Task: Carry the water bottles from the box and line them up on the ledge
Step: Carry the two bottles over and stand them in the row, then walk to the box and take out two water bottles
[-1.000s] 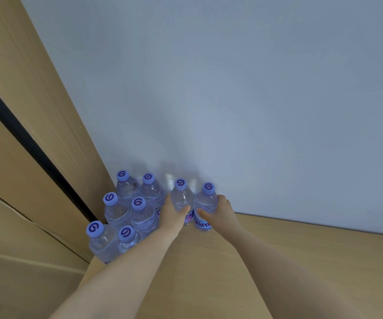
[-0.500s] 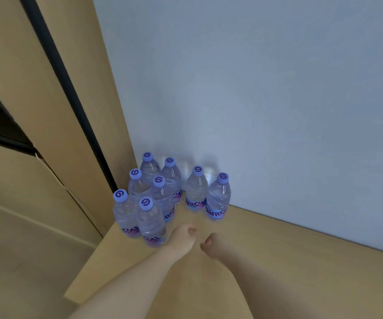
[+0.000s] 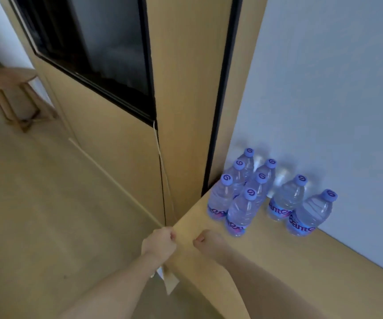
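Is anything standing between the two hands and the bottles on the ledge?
No. The left hand and right hand are near the ledge corner, and only bare ledge surface separates them from the nearest bottle. Both hands hold nothing.

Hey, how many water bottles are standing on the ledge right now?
8 water bottles: six clustered in the corner, two to their right along the wall. All stand upright on the ledge; none looks hidden.
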The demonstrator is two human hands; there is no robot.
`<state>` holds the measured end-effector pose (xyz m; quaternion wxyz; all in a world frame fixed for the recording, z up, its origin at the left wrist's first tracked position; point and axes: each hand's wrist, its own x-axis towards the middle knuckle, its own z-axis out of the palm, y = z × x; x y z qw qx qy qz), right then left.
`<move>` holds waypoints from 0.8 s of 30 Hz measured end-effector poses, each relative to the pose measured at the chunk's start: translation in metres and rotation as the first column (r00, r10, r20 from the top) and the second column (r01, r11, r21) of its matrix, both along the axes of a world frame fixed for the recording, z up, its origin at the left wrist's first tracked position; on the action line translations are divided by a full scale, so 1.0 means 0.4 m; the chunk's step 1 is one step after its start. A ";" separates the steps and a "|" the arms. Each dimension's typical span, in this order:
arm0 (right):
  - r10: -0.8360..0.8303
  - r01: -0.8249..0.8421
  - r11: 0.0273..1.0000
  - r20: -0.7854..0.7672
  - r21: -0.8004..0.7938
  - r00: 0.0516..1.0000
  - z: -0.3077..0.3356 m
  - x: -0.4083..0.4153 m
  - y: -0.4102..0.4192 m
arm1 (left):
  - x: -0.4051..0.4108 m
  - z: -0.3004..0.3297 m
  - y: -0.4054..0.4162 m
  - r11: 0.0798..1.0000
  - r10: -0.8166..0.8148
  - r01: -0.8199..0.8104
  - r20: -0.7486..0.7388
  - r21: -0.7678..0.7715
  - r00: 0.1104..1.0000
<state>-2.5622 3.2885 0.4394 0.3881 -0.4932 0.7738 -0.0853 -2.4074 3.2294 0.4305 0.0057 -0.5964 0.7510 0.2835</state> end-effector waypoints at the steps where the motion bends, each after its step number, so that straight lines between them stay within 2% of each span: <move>1: 0.032 -0.033 0.999 -0.007 -0.009 0.999 0.007 0.042 -0.032 | 0.054 0.004 -0.025 1.000 0.026 -0.026 0.010 0.006 1.000; 4: 0.171 -0.171 0.985 -0.004 0.000 0.985 0.028 0.180 -0.139 | 0.227 0.017 -0.109 0.995 0.096 -0.096 0.052 -0.004 0.994; 11: 0.378 -0.380 0.924 -0.039 -0.047 0.925 0.088 0.529 -0.409 | 0.633 0.076 -0.297 0.963 0.269 -0.262 0.154 -0.067 0.951; 15: 0.482 -0.485 0.874 -0.072 -0.029 0.873 0.111 0.730 -0.538 | 0.844 0.110 -0.361 0.914 0.404 -0.394 0.120 -0.097 0.907; 19: 0.586 -0.594 0.804 -0.157 -0.006 0.795 0.114 0.905 -0.662 | 1.008 0.120 -0.431 0.844 0.537 -0.535 0.102 -0.049 0.838; 24: 0.675 -0.687 0.726 -0.237 0.040 0.699 0.090 1.103 -0.847 | 1.182 0.091 -0.558 0.771 0.632 -0.636 0.167 -0.037 0.757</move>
